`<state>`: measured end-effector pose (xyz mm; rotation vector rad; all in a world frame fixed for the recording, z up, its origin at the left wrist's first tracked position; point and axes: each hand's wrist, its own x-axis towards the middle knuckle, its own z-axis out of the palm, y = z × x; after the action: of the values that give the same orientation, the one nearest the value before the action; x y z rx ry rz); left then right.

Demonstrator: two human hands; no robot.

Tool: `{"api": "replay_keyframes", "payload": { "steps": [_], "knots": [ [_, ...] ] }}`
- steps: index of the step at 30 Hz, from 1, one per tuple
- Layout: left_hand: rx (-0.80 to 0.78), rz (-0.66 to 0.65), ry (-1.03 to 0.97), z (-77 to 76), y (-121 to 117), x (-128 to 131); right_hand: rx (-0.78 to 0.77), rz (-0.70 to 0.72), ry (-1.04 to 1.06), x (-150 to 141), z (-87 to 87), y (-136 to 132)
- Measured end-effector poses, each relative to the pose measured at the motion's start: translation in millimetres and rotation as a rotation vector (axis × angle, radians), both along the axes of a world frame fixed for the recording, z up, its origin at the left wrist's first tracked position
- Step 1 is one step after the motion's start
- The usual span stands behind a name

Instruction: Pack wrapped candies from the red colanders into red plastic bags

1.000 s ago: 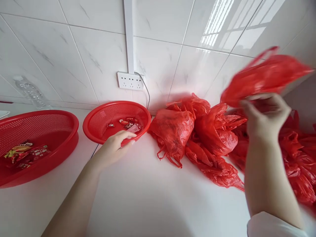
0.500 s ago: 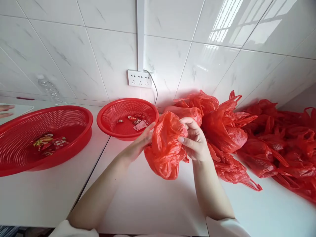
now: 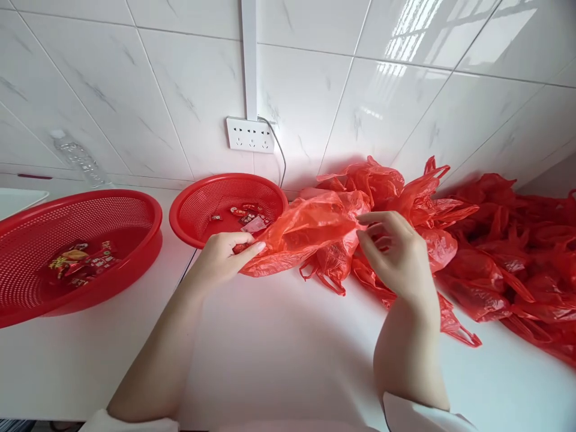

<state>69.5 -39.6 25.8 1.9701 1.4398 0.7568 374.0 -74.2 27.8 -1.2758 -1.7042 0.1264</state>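
Centre frame: red bag [image 3: 299, 231] is being held spread | left end being pinched by closed left-hand [image 3: 225, 255] fingertips | right end being pinched by loosely curled right hand [image 3: 398, 255]

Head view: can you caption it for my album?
Both hands hold a red bag near a basket of small packets.

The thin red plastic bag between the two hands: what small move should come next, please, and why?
Probably the left hand and right hand should ease slightly apart, spreading the mouth of the thin red plastic bag wider. Both seem to pinch its edges at opposite ends, and its opening looks only partly spread.
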Motion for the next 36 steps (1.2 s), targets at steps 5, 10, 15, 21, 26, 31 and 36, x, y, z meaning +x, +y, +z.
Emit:
{"api": "replay_keyframes", "payload": {
  "steps": [5, 10, 15, 21, 26, 31, 36],
  "knots": [
    [-0.073, -0.143, 0.060, 1.1, -6.3, 3.9, 0.008, 0.441, -0.191, -43.9, -1.6, -3.8],
    [-0.094, -0.144, 0.135, 14.0, -10.5, -20.8, -0.631, 0.310, -0.733, -83.0, -46.6, 28.3],
    [0.436, 0.224, 0.485, 24.0, -32.1, -21.1, -0.790, 0.290, -0.803, -100.2, -70.5, 26.1],
    [0.076, -0.326, 0.469, -12.9, -46.2, 36.1, -0.685, 0.419, -0.902, -112.5, -79.7, 18.3],
    [-0.065, -0.259, 0.754, -60.7, -25.5, 36.2, -0.600, 0.483, -0.965, -98.4, -87.6, 19.1],
    [-0.140, -0.331, 0.925, -86.4, -26.1, 16.5, -0.355, 0.676, -0.984, -81.6, -96.8, 17.4],
    [-0.224, -0.318, 0.783, -101.3, -22.6, -16.5, -0.613, 0.453, -0.989, -65.4, -118.1, 29.0]
  ]
}}
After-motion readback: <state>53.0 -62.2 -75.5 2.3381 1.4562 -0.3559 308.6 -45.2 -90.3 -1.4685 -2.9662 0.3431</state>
